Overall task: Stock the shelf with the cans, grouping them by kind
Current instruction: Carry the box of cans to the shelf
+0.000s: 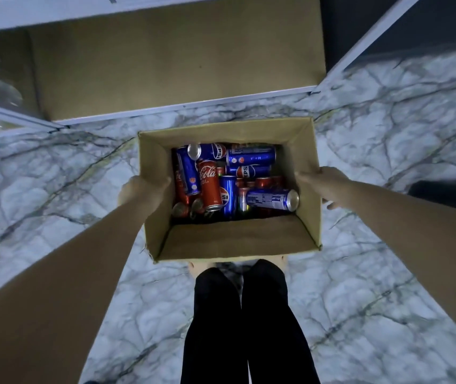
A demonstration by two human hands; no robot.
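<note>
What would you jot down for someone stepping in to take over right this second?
Left hand grips the left wall of the cardboard box; right hand grips the right wall.
The box is held over the marble floor, in front of the shelf.
Red Coca-Cola cans and blue Pepsi cans lie jumbled together inside.
Done: nothing stocked on the visible shelf board.
Left: shelve every can, grouped by kind.

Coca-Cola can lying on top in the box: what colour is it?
Red with white script, on the Coca-Cola can; head view.
</note>
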